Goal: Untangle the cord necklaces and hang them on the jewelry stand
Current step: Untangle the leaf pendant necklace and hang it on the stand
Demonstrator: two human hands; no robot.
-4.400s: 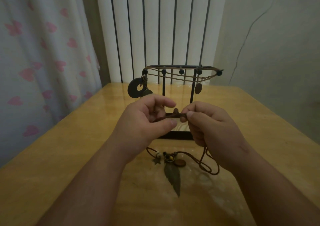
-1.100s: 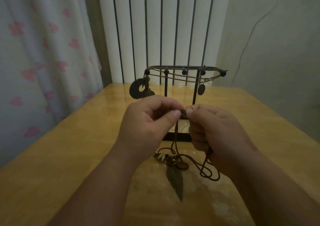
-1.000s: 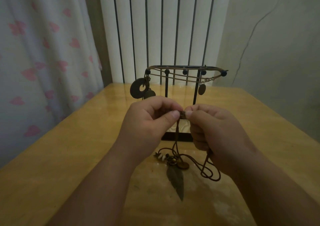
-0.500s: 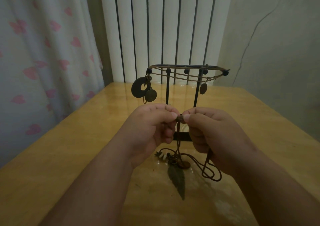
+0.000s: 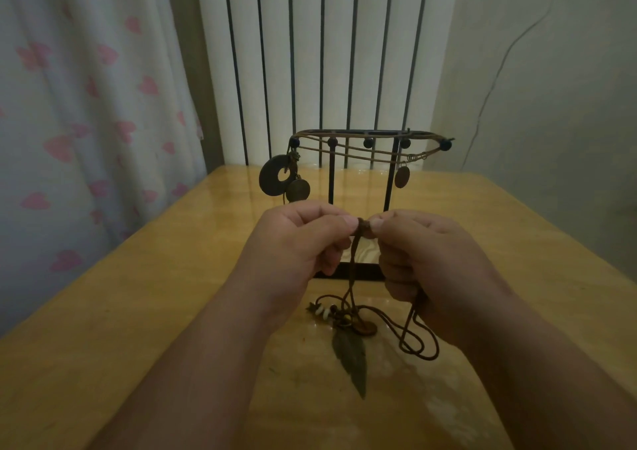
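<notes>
My left hand (image 5: 303, 243) and my right hand (image 5: 427, 260) meet above the table and pinch a knot (image 5: 362, 226) in a brown cord necklace (image 5: 353, 277). Its strands drop to the table, where a leaf pendant (image 5: 351, 356), a coin charm (image 5: 365, 329) and white beads (image 5: 322, 310) lie. A cord loop (image 5: 418, 341) trails from under my right hand. Behind stands the black jewelry stand (image 5: 362, 270), with cord necklaces strung along its top bar (image 5: 355, 133): a ring pendant (image 5: 274, 179), a round medallion (image 5: 298, 190) and an oval charm (image 5: 402, 176) hang from it.
The wooden table (image 5: 138, 311) runs back to a white ribbed radiator (image 5: 327, 53). A curtain with pink hearts (image 5: 86, 105) hangs on the left. A grey wall with a thin wire (image 5: 496, 81) is on the right.
Over the last seconds my hands drew together, from a stretched length of cord to a pinch on the knot. The strands now hang straight down and the charms lie bunched closer together.
</notes>
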